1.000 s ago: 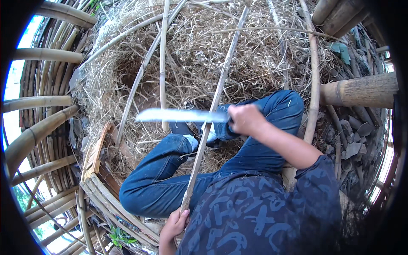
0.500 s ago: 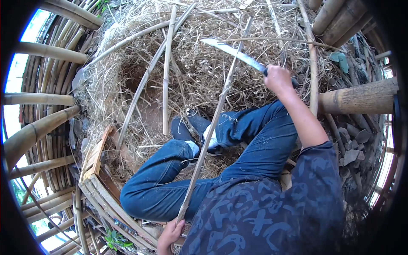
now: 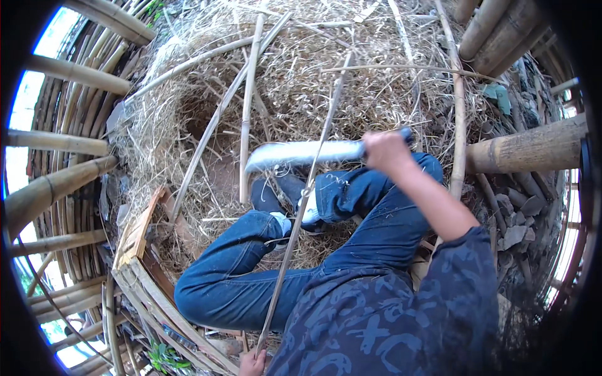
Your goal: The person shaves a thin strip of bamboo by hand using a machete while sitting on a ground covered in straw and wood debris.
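Note:
My right hand (image 3: 387,152) is closed around the dark handle of a machete (image 3: 300,154). Its long pale blade is motion-blurred, points left, and crosses the line of a bamboo strip (image 3: 290,245). Whether blade and strip touch I cannot tell. The long, thin strip slants from the lower edge over my bent legs toward the straw, its far end raised to the upper middle. Down at the lower edge, my left hand (image 3: 252,363) grips the strip's near end, partly cut off by the picture's edge.
Shavings and straw (image 3: 301,81) cover the ground, with loose bamboo lengths (image 3: 249,113) on them. My crossed legs (image 3: 238,282) lie below the blade. A slatted bamboo piece (image 3: 169,301) stands at left, stones (image 3: 515,235) at right. Bamboo poles (image 3: 527,147) surround the spot.
The machete has come down toward me and swung left, its blade now nearly level. My left hand and the bamboo strip have shifted toward me, so its far end sits lower.

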A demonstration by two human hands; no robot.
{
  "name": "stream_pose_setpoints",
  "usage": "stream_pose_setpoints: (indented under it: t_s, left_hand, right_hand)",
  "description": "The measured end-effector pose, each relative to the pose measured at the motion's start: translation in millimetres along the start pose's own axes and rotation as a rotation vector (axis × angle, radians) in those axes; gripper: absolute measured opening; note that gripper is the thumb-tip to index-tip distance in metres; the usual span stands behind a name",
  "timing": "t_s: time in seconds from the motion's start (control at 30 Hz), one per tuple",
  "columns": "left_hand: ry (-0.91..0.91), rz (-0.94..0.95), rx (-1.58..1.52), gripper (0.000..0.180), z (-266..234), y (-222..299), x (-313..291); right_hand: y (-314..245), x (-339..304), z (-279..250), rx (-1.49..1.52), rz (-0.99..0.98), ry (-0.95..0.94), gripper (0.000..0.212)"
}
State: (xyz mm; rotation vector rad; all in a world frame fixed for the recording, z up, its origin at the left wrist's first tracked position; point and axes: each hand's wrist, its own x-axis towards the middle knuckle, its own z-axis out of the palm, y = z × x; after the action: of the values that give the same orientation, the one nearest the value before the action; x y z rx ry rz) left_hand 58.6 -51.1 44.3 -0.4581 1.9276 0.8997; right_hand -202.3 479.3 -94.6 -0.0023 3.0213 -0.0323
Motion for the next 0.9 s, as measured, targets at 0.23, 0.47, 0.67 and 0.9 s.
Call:
stream_pose_setpoints:
  t_s: [0.23,0.47,0.67,0.9]
  left_hand:
    - [0.030,0.021,-0.024,0.034,12,-6,8]
    - [0.047,0.043,-0.026,0.036,17,-10,27]
    - [0.069,0.040,-0.023,0.037,21,-14,37]
    - [0.074,0.060,-0.008,0.039,22,-13,56]
  right_hand:
    - [94,44,-30,-0.112,0.317,0.118,0.011]
    - [68,85,-58,-0.121,0.265,0.057,0.011]
    - [-20,32,-49,0.092,-0.247,0.092,0.008]
    - [69,41,-66,-0.044,0.146,0.224,0.007]
